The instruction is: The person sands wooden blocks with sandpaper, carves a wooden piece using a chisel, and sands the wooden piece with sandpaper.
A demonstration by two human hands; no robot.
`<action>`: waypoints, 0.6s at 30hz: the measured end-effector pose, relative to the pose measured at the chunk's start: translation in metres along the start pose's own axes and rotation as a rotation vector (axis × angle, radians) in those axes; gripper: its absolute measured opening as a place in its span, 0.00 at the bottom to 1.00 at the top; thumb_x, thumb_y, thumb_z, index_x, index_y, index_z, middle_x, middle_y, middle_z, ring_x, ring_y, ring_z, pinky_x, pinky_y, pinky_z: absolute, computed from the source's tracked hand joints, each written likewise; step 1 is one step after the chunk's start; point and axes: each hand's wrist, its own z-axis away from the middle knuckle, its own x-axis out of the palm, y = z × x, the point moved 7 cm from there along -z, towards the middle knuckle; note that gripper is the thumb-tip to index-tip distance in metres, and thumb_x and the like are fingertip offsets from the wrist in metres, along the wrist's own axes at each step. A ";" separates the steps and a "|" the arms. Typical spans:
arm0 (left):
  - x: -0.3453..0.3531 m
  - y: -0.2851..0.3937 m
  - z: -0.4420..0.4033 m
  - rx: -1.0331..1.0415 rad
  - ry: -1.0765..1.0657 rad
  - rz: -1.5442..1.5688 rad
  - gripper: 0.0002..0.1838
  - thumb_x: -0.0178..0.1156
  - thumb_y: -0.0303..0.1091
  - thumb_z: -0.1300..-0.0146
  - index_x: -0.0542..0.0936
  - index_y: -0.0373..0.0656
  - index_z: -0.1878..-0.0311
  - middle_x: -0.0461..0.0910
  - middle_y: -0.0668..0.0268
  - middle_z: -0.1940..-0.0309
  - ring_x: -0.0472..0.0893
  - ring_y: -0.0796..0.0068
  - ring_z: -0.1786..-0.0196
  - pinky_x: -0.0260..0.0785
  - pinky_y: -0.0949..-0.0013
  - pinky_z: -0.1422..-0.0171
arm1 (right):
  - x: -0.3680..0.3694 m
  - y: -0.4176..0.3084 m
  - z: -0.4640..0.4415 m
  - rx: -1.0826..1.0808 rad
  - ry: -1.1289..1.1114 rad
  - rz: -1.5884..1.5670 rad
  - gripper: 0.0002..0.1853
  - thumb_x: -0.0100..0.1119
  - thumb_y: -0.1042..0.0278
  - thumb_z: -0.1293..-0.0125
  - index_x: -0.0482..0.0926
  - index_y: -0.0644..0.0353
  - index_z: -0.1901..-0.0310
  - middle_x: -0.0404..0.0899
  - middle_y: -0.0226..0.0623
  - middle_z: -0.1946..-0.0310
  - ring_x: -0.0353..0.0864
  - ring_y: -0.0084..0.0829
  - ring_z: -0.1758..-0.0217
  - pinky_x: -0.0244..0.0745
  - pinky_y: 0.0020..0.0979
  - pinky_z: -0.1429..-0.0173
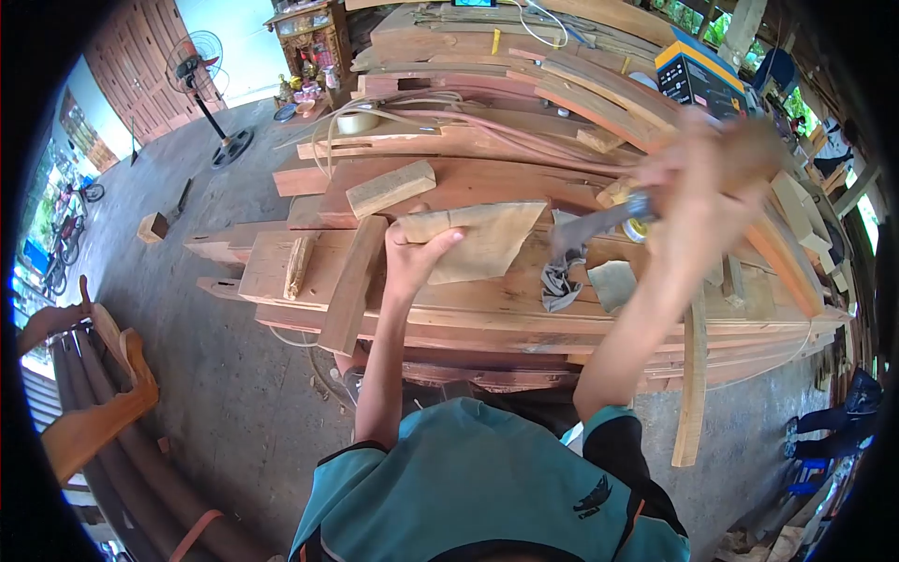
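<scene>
The left hand [418, 251] was closed in a pinch on one tan sandpaper-like sheet [489, 245], its thumb flat on the near face and its fingers mostly hidden behind; the sheet stretched rightward from that grip, above the timber stack [440, 302] and between the two hands. The right hand [700, 187] appeared closed around one brown-handled tool [644, 203], though blur hid the exact finger placement and the tool's kind. The sheet looked light and thin, springy rather than limp, likely to bend or tear at its uneven lower edge, and probably too dull-surfaced to slip; a hold near the left end, thumb against fingers, seemed sound, with the free right corner as a second place to take it. The tool was likely rigid and heavier, best held by its thick handle. Counted around the hands, there was one short wooden block [391, 188] just beyond the left hand, one narrow board [353, 286] just left of it and one small offcut [298, 268] farther left. Between the hands, nearer the body, lay one crumpled grey piece [561, 285] and one smaller scrap [613, 285].
</scene>
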 end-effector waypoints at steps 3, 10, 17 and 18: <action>0.000 -0.003 0.001 -0.010 0.016 -0.043 0.07 0.68 0.27 0.52 0.82 0.36 0.69 0.77 0.71 0.76 0.73 0.84 0.73 0.64 0.78 0.68 | 0.004 -0.088 -0.016 -0.874 -0.308 0.610 0.06 0.58 0.73 0.44 0.70 0.63 0.70 0.72 0.32 0.85 0.70 0.20 0.85 0.67 0.22 0.81; 0.003 0.004 0.000 0.004 0.036 -0.029 0.08 0.68 0.28 0.51 0.82 0.36 0.67 0.82 0.68 0.73 0.77 0.83 0.70 0.69 0.78 0.64 | 0.032 -0.105 -0.022 -0.678 -0.130 0.367 0.06 0.52 0.69 0.43 0.69 0.61 0.72 0.68 0.30 0.84 0.69 0.23 0.83 0.66 0.22 0.77; 0.010 0.007 -0.016 0.024 0.044 -0.038 0.08 0.67 0.28 0.50 0.82 0.36 0.67 0.81 0.67 0.73 0.78 0.83 0.70 0.70 0.76 0.64 | 0.067 -0.064 -0.018 -0.667 -0.142 0.687 0.05 0.53 0.72 0.42 0.74 0.65 0.66 0.73 0.32 0.80 0.73 0.25 0.79 0.68 0.22 0.74; 0.010 0.004 -0.012 0.026 0.023 -0.064 0.08 0.67 0.29 0.50 0.82 0.36 0.66 0.82 0.67 0.73 0.78 0.82 0.69 0.70 0.76 0.64 | 0.062 -0.078 -0.025 -0.813 -0.200 0.893 0.06 0.53 0.75 0.43 0.75 0.66 0.65 0.76 0.33 0.78 0.75 0.26 0.77 0.70 0.22 0.71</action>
